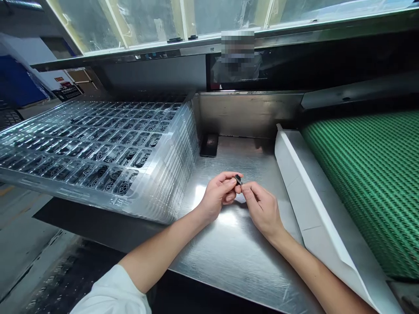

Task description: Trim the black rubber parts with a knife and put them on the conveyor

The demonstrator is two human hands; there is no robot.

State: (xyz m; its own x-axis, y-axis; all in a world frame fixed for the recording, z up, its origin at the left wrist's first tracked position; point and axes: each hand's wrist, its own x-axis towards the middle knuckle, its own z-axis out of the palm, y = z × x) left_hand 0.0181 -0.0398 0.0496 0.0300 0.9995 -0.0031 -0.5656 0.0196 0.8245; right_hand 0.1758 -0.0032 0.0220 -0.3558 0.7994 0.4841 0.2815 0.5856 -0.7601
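Note:
My left hand (218,194) and my right hand (262,208) meet over the steel table (229,253). Both pinch one small black part (238,179) between thumb and fingertips, held just above the table top. To the left stands a stack of clear plastic trays (98,148). Many pockets of the top tray hold small black round parts.
A green ribbed conveyor belt (376,183) runs along the right, fenced off by a slanted white guard (307,200). A dark flat object (209,145) lies at the back of the table by the steel rear wall. Glass panels run overhead.

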